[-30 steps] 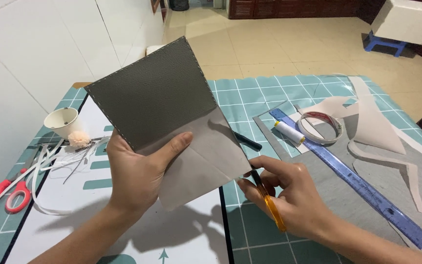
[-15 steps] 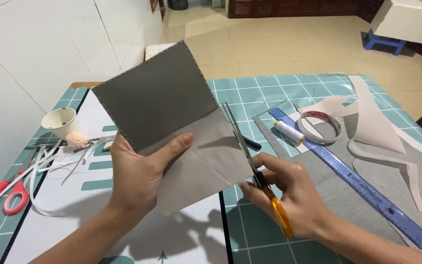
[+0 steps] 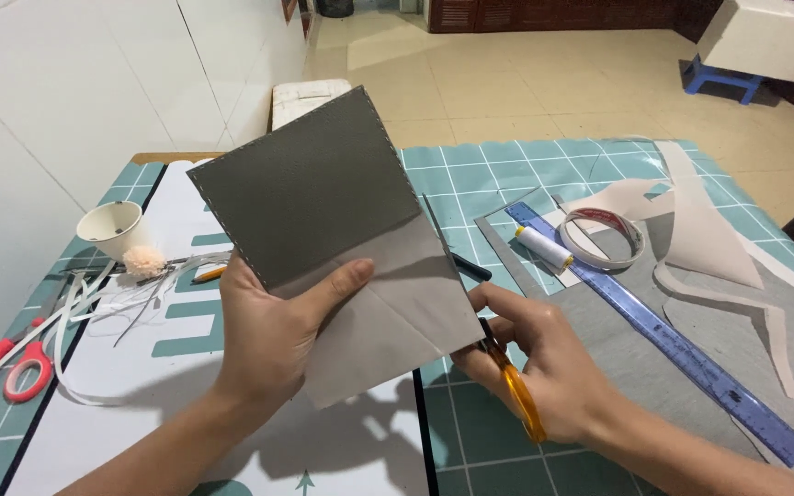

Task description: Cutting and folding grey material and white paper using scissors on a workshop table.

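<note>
Above the counter (image 3: 470,174), my left hand (image 3: 273,331) grips a folded grey sheet (image 3: 342,230); my right hand (image 3: 544,367) clasps orange-handled scissors (image 3: 507,377), blades along its right edge.

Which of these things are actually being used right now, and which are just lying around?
In use: grey sheet held by the left hand; orange-handled scissors in the right hand.
Lying about: red scissors, blue ruler, tape roll, thread spool, white funnel.

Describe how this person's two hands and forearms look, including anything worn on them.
Both the left hand and the right hand are bare: no gloves, rings, watch or bracelets show. The forearms are uncovered to the frame's edge, no sleeves in view. Fingernails are short and unpainted.
</note>
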